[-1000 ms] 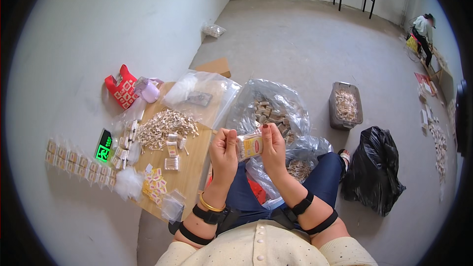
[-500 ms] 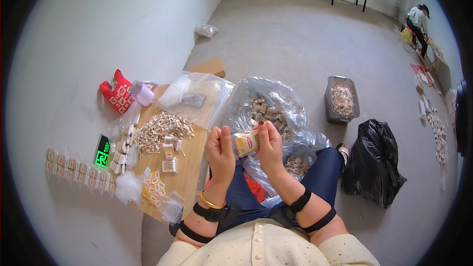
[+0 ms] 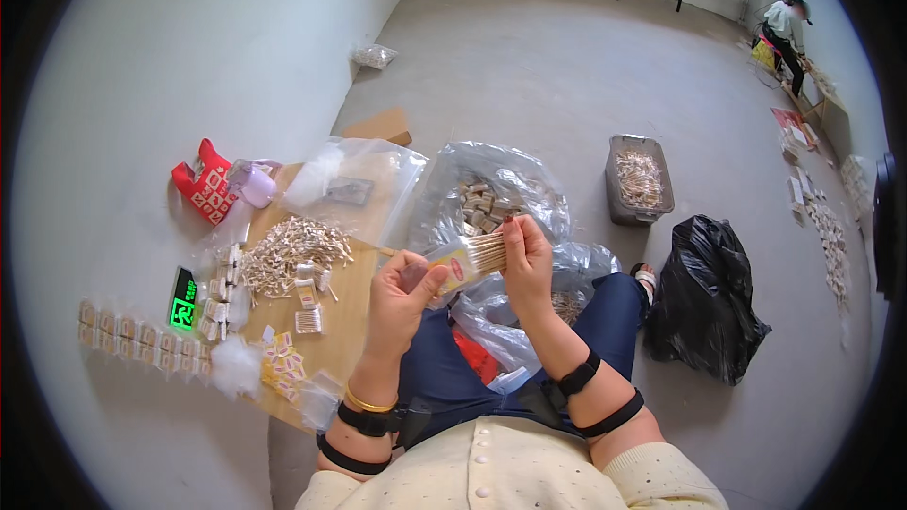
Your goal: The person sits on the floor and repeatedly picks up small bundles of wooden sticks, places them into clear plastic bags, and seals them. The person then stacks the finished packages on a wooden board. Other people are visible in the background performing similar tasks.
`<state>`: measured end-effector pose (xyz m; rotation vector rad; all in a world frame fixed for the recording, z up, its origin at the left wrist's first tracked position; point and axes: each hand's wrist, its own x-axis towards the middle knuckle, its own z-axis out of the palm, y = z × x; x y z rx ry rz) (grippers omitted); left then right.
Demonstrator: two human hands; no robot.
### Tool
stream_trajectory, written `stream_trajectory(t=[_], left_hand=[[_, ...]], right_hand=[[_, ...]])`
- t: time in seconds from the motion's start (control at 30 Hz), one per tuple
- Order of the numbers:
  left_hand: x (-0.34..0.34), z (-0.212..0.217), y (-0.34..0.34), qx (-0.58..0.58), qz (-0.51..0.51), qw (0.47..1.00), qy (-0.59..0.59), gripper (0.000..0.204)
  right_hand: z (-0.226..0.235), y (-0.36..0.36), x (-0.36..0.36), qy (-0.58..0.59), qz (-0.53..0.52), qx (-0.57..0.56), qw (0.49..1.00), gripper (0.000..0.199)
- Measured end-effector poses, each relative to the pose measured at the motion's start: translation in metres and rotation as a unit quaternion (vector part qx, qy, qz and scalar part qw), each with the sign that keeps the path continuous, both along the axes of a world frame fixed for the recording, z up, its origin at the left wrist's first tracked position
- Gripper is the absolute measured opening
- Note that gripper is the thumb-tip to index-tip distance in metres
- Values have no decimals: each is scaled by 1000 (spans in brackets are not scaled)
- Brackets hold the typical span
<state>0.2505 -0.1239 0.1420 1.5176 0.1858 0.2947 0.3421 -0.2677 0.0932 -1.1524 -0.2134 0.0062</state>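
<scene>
My left hand is closed around a small clear plastic bag with a yellow label card in it. A bundle of cotton swabs sticks out of the bag's right side, and the fingers of my right hand pinch its outer end. Both hands are raised over my lap. Below them lies an open clear sack with loose swabs inside. Beyond that, another clear sack holds many small swab packs.
On the wooden table at left lie a swab heap, yellow cards, empty bags and a lilac bottle. To the right stand a grey swab bin and a black bag. A person works far right.
My hands have drawn slightly apart. More of the swab bundle now shows outside the bag, and the bag has turned in my left hand. The whole view has shifted a little.
</scene>
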Motion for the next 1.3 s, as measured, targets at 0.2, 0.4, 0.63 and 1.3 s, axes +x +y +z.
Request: stream_trajectory(t=[0.2,0.4,0.63,1.3], left_hand=[[-8,-10,12,-58,15,998,-3,18],[-18,-24,19,-81,19,996,25,18],[-31,-45,30,-95,13,994,52,17],[-132,-75,78,-43,221,972,69,17]], right_hand=[[-30,-49,21,51,-32,3,998,29],[-125,-121,42,115,18,-195,974,34],[-168,-142,39,31,6,-526,850,37],[-27,102,-63,16,492,-206,846,14]])
